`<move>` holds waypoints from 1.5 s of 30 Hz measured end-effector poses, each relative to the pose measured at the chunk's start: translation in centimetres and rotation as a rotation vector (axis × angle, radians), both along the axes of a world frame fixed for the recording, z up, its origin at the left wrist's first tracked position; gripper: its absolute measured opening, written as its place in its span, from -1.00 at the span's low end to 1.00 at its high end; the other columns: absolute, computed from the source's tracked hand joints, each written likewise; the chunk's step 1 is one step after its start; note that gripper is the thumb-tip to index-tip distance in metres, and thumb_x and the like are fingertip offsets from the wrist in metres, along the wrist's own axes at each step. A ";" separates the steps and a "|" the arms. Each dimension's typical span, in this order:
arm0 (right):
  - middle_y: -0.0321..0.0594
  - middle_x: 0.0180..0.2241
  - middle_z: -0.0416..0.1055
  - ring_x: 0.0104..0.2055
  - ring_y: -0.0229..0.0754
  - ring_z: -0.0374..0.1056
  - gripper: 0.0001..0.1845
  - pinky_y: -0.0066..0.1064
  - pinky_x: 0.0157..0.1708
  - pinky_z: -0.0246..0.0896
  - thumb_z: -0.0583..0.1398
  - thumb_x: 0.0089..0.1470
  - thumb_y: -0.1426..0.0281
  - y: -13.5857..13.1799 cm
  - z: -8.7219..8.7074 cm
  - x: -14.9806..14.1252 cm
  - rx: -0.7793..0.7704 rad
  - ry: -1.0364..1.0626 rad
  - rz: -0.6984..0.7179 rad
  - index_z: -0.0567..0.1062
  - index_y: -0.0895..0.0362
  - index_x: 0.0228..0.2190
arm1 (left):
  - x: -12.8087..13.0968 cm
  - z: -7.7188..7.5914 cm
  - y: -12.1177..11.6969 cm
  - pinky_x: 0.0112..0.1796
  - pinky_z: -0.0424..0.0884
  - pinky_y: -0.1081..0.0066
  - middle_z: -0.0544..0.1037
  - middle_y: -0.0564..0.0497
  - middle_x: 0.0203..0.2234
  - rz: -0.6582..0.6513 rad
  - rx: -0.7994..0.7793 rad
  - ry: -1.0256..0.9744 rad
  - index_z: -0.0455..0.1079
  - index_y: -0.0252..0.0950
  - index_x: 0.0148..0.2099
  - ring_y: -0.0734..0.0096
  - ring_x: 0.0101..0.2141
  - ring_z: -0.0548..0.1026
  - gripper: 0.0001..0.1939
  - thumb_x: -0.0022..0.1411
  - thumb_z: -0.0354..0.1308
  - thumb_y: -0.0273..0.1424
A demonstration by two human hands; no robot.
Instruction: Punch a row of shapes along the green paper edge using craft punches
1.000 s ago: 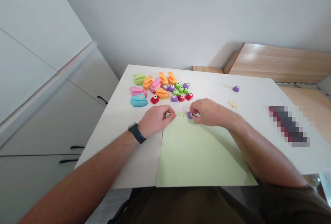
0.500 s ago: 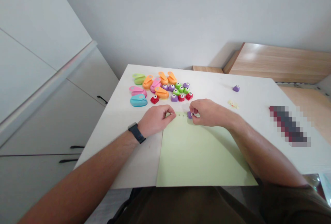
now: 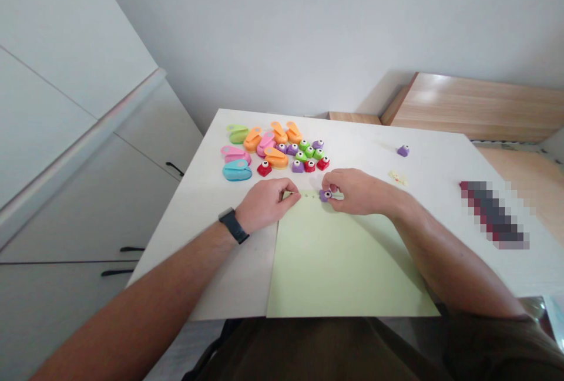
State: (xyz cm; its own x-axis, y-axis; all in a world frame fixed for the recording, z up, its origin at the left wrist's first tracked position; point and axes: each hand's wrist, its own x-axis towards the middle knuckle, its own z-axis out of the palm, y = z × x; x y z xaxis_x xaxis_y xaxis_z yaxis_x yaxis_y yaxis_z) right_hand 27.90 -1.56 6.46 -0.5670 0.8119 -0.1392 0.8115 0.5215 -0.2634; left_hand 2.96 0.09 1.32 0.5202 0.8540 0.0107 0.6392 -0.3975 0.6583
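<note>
A pale green sheet of paper (image 3: 343, 263) lies on the white table, reaching its front edge. My left hand (image 3: 271, 200), with a dark watch on the wrist, pinches the sheet's far left corner between thumb and fingers. At the far edge of the paper, my right hand (image 3: 352, 190) has its thumb and fingers around a small purple craft punch (image 3: 325, 195) with a white button. To the left of that punch, a short row of small punched holes (image 3: 310, 196) runs along the paper's edge.
Beyond my hands stand several large lever punches, among them a blue punch (image 3: 237, 170), and several small punches, including a red punch (image 3: 323, 163). Another purple punch (image 3: 403, 150) sits apart at right, behind paper scraps (image 3: 398, 178). A blurred dark object (image 3: 492, 213) lies far right.
The fingers of my right hand have shifted slightly on the purple punch, whose white button shows more fully now. My left hand stays on the paper's corner.
</note>
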 end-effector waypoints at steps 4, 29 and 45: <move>-0.16 -0.28 0.50 -0.25 -0.14 0.35 -0.80 -0.36 -0.24 0.12 0.18 0.03 0.41 0.1 0.0 0.0 -0.003 0.005 -0.003 0.50 0.13 -0.24 | 0.0 0.0 0.0 -0.49 0.08 0.43 0.43 0.09 -0.58 0.003 0.002 0.003 0.50 -0.24 -0.23 0.46 -0.55 0.32 -0.71 0.27 0.09 -0.16; -0.09 -0.11 0.48 -0.11 -0.04 0.38 -0.51 -0.30 -0.13 0.18 0.24 0.03 0.34 0.0 0.1 0.3 -0.101 0.006 0.018 0.43 0.09 0.03 | 0.0 0.0 0.0 -0.50 0.08 0.43 0.45 0.08 -0.58 0.009 -0.002 -0.006 0.50 -0.25 -0.24 0.46 -0.55 0.32 -0.71 0.26 0.09 -0.16; -0.14 -0.25 0.44 -0.24 -0.11 0.32 -0.76 -0.35 -0.24 0.16 0.18 0.05 0.37 0.1 -0.1 0.2 -0.105 0.037 0.022 0.41 0.11 -0.19 | 0.1 0.4 -0.1 -0.49 0.09 0.43 0.45 0.09 -0.58 0.005 0.003 -0.010 0.50 -0.24 -0.25 0.48 -0.55 0.32 -0.73 0.26 0.11 -0.18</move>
State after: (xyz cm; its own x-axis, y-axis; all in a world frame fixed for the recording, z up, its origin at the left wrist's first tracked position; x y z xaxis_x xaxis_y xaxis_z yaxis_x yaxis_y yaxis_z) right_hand 28.14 -1.48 6.33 -0.5909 0.7811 -0.2019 0.7889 0.5070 -0.3473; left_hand 3.05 -0.03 1.68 0.5157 0.8566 0.0190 0.6342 -0.3966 0.6637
